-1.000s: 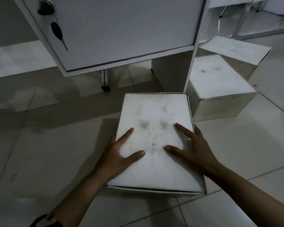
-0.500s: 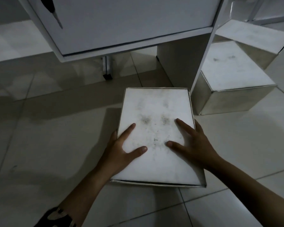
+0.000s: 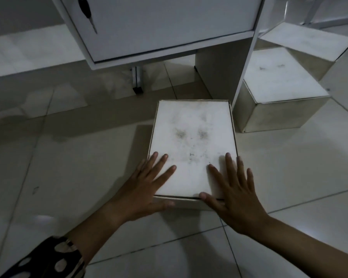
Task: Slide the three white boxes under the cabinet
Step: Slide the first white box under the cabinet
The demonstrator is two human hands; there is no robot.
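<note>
Near box: the first white box (image 3: 193,149) sits flat on the tiled floor (image 3: 68,167), its far edge level with the front of the cabinet (image 3: 169,25), just left of the cabinet's side panel (image 3: 223,73); its lid is smudged with grey marks.
Left hand: the left hand (image 3: 147,189) lies spread at the box's near-left corner, fingers flat on the lid, thumb down against the front face; nothing is clasped.
Right hand: the right hand (image 3: 233,197) lies spread at the near-right corner, fingers on the lid, thumb at the front edge; it presses and does not grasp.
Step in hand: by my reckoning, the first box is being pushed in; it is not yet under.
Next move: a straight, even shove from both hands, keeping the box clear of the side panel and the metal leg (image 3: 137,81) behind.
Other boxes: the second white box (image 3: 277,91) stands right of the panel, the third white box (image 3: 309,40) beyond it, both untouched and outside.
Floor: glossy, so the box should slide easily.
</note>
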